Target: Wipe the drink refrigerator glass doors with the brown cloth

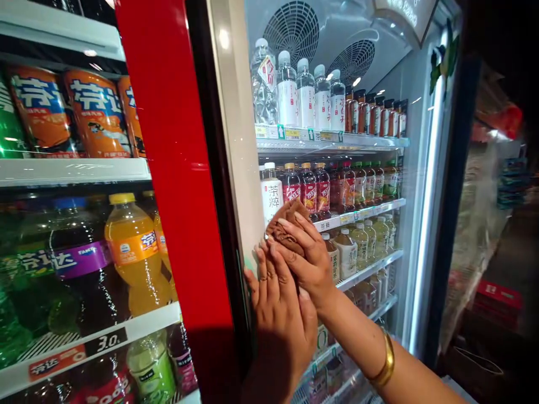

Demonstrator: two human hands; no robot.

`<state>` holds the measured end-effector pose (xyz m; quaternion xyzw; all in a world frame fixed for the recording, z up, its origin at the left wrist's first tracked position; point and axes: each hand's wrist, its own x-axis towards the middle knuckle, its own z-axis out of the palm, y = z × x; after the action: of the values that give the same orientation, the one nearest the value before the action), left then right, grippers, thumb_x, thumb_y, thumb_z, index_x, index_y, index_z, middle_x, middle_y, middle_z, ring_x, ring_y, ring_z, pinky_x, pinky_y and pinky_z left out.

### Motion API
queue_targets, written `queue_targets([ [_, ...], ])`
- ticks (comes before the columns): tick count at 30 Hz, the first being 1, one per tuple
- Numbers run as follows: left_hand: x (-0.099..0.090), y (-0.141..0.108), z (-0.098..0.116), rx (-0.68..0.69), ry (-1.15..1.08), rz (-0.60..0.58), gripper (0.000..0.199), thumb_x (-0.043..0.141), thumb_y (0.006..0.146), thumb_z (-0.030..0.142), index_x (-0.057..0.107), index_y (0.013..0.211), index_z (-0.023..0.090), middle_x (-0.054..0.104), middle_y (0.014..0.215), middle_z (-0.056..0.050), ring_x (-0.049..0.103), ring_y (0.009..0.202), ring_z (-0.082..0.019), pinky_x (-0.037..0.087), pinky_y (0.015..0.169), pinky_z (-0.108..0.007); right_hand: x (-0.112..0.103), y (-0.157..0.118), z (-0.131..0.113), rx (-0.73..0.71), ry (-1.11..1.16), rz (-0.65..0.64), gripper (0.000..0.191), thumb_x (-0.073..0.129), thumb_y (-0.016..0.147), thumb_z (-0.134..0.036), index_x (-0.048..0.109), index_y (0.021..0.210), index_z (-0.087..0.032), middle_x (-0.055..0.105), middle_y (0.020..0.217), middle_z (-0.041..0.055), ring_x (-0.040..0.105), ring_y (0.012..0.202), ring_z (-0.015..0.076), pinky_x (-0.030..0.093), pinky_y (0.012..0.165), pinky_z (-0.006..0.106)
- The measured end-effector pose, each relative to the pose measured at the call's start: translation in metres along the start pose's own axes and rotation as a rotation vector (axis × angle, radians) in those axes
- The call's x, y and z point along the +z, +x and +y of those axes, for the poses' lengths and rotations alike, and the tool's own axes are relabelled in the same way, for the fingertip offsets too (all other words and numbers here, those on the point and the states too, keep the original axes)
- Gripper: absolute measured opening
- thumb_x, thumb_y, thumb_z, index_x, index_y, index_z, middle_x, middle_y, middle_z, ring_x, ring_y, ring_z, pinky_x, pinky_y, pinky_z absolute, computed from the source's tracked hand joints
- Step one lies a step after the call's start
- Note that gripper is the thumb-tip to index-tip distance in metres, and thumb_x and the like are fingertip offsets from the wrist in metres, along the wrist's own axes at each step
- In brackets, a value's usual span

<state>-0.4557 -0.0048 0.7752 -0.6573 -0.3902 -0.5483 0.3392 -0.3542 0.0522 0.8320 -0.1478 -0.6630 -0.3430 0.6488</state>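
My right hand, with a gold bangle on its wrist, presses a crumpled brown cloth against the glass door of a drinks fridge. Its fingers are bent over the cloth, which is bunched under them. Just below and to the left, my left hand lies with its fingers stretched out against the pale door frame and the glass edge. The two hands touch, and the left fingertips reach close to the cloth's lower edge. Part of a white tea bottle behind the glass is hidden by the cloth.
Behind the glass, shelves hold clear water bottles and several tea bottles. At left, past a red panel, another fridge holds orange cans and soda bottles. A red box lies in the dark area at right.
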Motion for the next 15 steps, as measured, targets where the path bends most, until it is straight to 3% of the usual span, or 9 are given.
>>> queue_targets([
  [3,0.014,0.028,0.015,-0.016,0.063,-0.058,0.075,0.04,0.104,0.02,0.005,0.169,0.003,0.021,0.174,-0.02,0.011,0.166,-0.028,0.002,0.137,-0.054,-0.013,0.019,0.036,-0.047,0.007,-0.027,0.059,0.07,0.094,-0.018,0.059,0.146,-0.043,0.064,0.149,0.0002,0.053,0.148,0.0263,0.05,0.123,0.054],
  [6,0.029,0.045,0.03,-0.001,0.091,-0.168,0.075,0.04,0.107,0.028,0.004,0.17,0.011,0.031,0.172,-0.015,0.015,0.165,-0.027,0.001,0.136,-0.059,-0.028,0.007,0.069,0.019,-0.02,0.007,0.063,0.068,0.094,-0.016,0.056,0.149,-0.045,0.059,0.153,0.0002,0.049,0.151,0.0273,0.047,0.125,0.058],
  [9,0.044,0.037,0.043,0.025,0.098,-0.215,0.072,0.039,0.109,0.035,0.006,0.171,0.017,0.036,0.171,-0.012,0.018,0.165,-0.027,0.004,0.135,-0.061,-0.041,-0.029,0.078,0.098,-0.034,0.03,0.063,0.067,0.095,-0.016,0.054,0.151,-0.042,0.057,0.155,0.0032,0.045,0.153,0.0295,0.048,0.123,0.061],
  [11,0.053,0.025,0.05,0.035,0.079,-0.197,0.073,0.035,0.11,0.04,0.005,0.17,0.012,0.035,0.171,-0.016,0.019,0.165,-0.027,0.006,0.136,-0.059,-0.045,-0.048,0.074,0.145,-0.025,0.006,0.058,0.063,0.098,-0.021,0.054,0.152,-0.04,0.057,0.154,0.0048,0.043,0.154,0.0307,0.049,0.121,0.062],
  [15,0.069,0.017,0.063,-0.014,0.028,-0.105,0.079,0.026,0.11,0.052,0.001,0.169,0.006,0.03,0.172,-0.024,0.014,0.165,-0.029,0.007,0.136,-0.059,-0.054,-0.046,0.084,0.078,0.01,-0.073,0.055,0.058,0.101,-0.027,0.051,0.153,-0.043,0.059,0.154,0.0027,0.045,0.153,0.0292,0.048,0.122,0.061],
])
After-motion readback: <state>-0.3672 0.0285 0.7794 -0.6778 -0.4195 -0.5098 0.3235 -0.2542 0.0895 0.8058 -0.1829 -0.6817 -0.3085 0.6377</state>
